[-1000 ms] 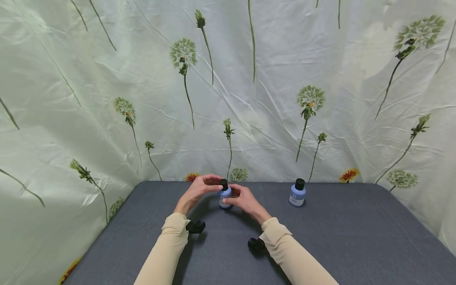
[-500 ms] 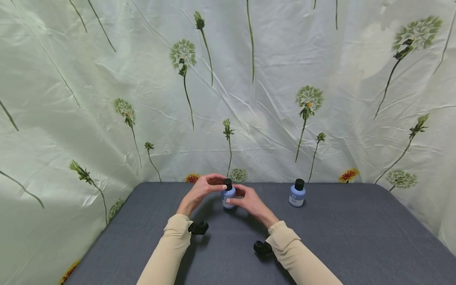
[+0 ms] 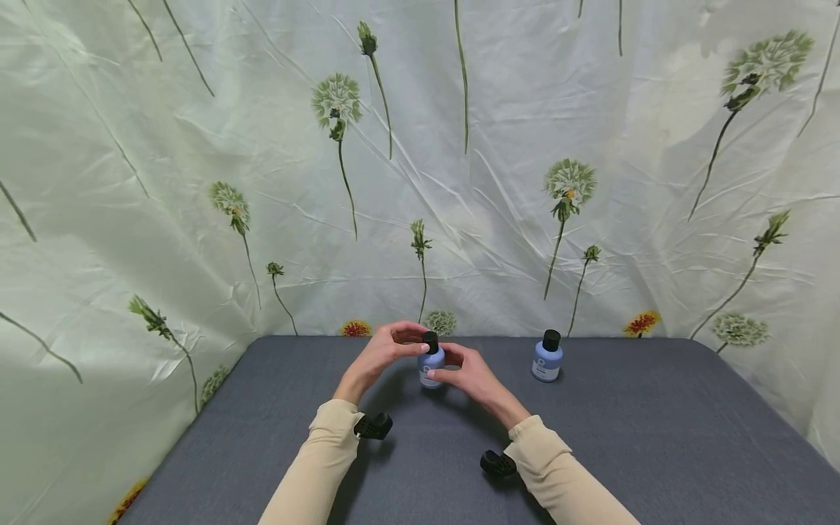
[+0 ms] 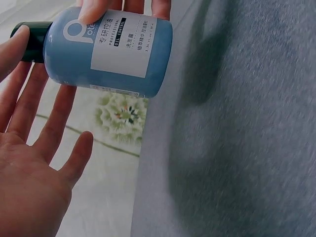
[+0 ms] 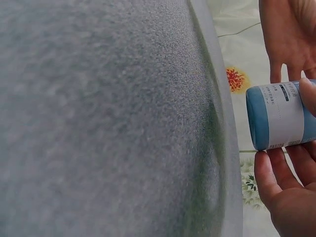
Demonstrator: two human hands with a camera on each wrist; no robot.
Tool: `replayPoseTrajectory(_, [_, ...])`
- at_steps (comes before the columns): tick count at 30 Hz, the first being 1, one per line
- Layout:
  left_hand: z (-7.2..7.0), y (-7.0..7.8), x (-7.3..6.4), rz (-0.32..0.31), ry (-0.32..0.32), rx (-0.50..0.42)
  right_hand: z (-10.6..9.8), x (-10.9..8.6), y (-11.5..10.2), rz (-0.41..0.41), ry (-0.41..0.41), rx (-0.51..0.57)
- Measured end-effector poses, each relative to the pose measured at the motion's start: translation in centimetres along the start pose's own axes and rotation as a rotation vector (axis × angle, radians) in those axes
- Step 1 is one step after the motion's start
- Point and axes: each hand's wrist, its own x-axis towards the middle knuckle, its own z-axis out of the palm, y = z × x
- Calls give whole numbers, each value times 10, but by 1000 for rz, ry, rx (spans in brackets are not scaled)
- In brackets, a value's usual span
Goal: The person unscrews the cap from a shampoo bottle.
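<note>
Both hands are on a small blue shampoo bottle [image 3: 429,362] with a black cap [image 4: 34,42] and a white label [image 4: 123,43]. My left hand [image 3: 383,359] pinches the cap, its thumb on the near side and fingers behind. Around the bottle's body, my right hand [image 3: 480,378] holds on with thumb in front and fingers at the back. The bottle is upright. In the right wrist view its base [image 5: 257,118] appears apart from the tabletop. To the right stands a second blue bottle [image 3: 547,361] with a black cap, touched by neither hand.
A dark grey cloth-covered table [image 3: 420,481] lies beneath the hands. Behind it and along its sides hangs a pale curtain [image 3: 420,182] printed with dandelions. Each wrist wears a black camera, one on the left [image 3: 374,426] and one on the right [image 3: 497,464].
Both hands and the held shampoo bottle have shifted a little to the right, towards the second bottle. The grip looks the same, and the second bottle has stayed in place.
</note>
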Motion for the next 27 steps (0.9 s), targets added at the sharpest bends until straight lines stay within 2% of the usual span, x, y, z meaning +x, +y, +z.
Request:
replayPoseTrajectory(9, [17,3,-3,34,-12,9,-8,-14,1,20,37,-47])
replayPoseTrajectory(16, [26,7,-4,27,-49,11,-13,-26,-3,42,45,-31])
replayPoseTrajectory(27, [43,11,-6,70,-69,11,-23,-43,-6,31,42,-35])
